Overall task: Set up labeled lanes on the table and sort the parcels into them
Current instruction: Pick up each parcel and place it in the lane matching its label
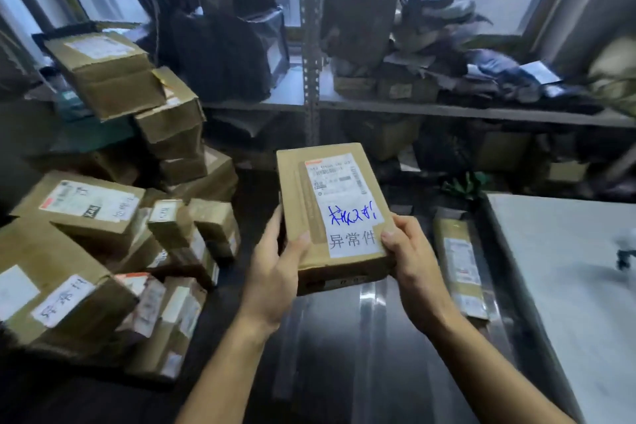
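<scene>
A flat cardboard parcel (332, 213) is held up in the middle of the view, clear of the dark surface (344, 354) below it, by both hands. Its near left corner is gripped by the left hand (275, 272), with the thumb laid on the top face and the fingers curled up the left side. Its near right corner is gripped by the right hand (411, 258), with the thumb pressed on the edge of the white label (347, 206) and the fingers tucked under the box. Printed shipping details, blue handwriting and three printed characters, 异常件, are carried on the label. A heap of cardboard boxes (103, 217) is piled to the left, several of them tilted and leaning on one another, most with white labels. A long, narrow brown package (461, 268) is seen lying on the dark surface just right of the right hand. A pale grey tabletop (568, 268) is seen at the right edge. Metal shelving (311, 45) stands at the far side, loaded with dark bags and further boxes, which are blurred.
</scene>
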Tool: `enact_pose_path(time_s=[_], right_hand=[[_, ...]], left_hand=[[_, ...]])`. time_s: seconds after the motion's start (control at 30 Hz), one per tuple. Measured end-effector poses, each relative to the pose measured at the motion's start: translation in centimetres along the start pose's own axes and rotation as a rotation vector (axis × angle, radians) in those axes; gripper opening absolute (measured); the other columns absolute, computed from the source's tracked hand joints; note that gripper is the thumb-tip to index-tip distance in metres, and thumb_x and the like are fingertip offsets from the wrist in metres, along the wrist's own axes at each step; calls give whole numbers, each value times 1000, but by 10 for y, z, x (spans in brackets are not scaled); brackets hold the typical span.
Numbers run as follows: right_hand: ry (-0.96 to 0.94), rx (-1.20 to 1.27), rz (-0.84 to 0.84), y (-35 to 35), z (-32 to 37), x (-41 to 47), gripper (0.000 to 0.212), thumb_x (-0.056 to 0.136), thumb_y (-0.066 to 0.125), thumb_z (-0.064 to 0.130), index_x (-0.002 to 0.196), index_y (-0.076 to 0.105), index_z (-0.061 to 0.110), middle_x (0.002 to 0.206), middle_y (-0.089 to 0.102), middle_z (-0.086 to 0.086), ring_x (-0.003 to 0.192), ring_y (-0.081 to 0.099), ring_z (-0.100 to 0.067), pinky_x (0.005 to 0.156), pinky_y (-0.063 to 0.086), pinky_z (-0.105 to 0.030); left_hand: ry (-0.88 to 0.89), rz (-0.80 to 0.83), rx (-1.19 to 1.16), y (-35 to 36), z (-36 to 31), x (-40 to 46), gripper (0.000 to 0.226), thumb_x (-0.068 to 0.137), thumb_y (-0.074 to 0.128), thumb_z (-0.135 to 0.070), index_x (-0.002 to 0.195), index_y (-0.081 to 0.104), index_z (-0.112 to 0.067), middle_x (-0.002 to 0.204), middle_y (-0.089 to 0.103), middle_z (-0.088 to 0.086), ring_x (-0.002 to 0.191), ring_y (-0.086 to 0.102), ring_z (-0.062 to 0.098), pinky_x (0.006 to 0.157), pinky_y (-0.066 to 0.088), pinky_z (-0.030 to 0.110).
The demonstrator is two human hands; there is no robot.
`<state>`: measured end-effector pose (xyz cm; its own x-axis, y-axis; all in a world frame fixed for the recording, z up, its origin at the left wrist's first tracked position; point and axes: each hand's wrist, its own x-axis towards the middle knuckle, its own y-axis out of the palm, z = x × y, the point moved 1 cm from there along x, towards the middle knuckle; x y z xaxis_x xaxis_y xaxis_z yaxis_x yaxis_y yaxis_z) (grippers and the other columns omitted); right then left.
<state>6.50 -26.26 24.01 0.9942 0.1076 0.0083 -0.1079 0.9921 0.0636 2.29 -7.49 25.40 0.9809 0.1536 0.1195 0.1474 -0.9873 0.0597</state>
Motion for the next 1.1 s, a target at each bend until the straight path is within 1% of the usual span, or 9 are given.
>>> enact_pose_path(time_s=[0.2, 0.27, 0.33, 0.4, 0.5, 0.63, 0.77, 0.9, 1.1], right_hand=[[73, -53, -192, -94, -20, -26, 47, 69, 53, 46, 110, 56, 24, 99, 74, 7, 91, 71, -10, 74, 52, -30], [85, -71, -272, -117, -24, -39, 40, 71, 52, 43, 107, 56, 25, 96, 75, 3, 82, 71, -6, 63, 51, -21], [111, -81, -347, -137, -28, -52, 39, 73, 52, 42, 108, 55, 27, 101, 73, 1, 85, 71, -8, 65, 52, -24], [136, -96, -398, -156, -31, -66, 37, 76, 52, 38, 112, 54, 28, 107, 72, 1, 94, 71, -10, 73, 54, -28], [155, -137, -441, -184, -32, -84, 40, 78, 48, 32, 117, 55, 32, 102, 74, 14, 93, 70, -4, 70, 55, -19], [200, -198, -440, -215, -33, -109, 42, 80, 42, 23, 114, 65, 33, 103, 74, 16, 94, 70, -4, 66, 52, -13], [248, -222, -440, -249, -42, -128, 40, 79, 41, 27, 100, 69, 46, 102, 74, 13, 95, 71, -9, 73, 57, -29], [286, -254, -385, -281, -52, -148, 35, 76, 42, 32, 101, 65, 40, 96, 74, 20, 88, 70, -1, 62, 51, -14], [338, -277, -283, -311, -81, -167, 32, 80, 43, 32, 103, 60, 46, 97, 70, 27, 90, 66, 6, 65, 50, -12]], left_hand=[[-133, 226, 1, 85, 25, 3, 42, 91, 56, -29, 127, 48, -51, 121, 69, -13, 112, 67, 12, 90, 56, 27], [-172, 299, 0, 108, 35, 5, 44, 95, 56, -24, 133, 48, -45, 122, 69, -12, 113, 66, 12, 94, 55, 31], [-213, 361, -11, 129, 43, 5, 50, 94, 57, -22, 141, 46, -33, 125, 68, -10, 116, 64, 13, 99, 51, 36], [-243, 407, -9, 150, 53, 5, 46, 87, 58, -26, 130, 52, -41, 121, 69, -15, 115, 64, 9, 99, 49, 31], [-295, 474, -11, 182, 67, -1, 39, 84, 59, -28, 117, 52, -48, 117, 69, -23, 113, 63, 2, 96, 48, 24], [-351, 563, -21, 218, 83, -22, 48, 89, 57, -20, 135, 50, -31, 124, 68, -12, 116, 63, 9, 98, 50, 30], [-393, 560, -7, 251, 100, -49, 53, 91, 56, -19, 142, 45, -26, 126, 67, -8, 117, 63, 13, 98, 51, 32], [-455, 502, 13, 279, 118, -81, 60, 85, 57, -26, 143, 44, -33, 122, 69, -11, 113, 66, 11, 97, 53, 36], [-488, 359, 28, 299, 147, -121, 63, 81, 58, -21, 142, 46, -34, 124, 69, -6, 115, 65, 14, 96, 53, 35]])
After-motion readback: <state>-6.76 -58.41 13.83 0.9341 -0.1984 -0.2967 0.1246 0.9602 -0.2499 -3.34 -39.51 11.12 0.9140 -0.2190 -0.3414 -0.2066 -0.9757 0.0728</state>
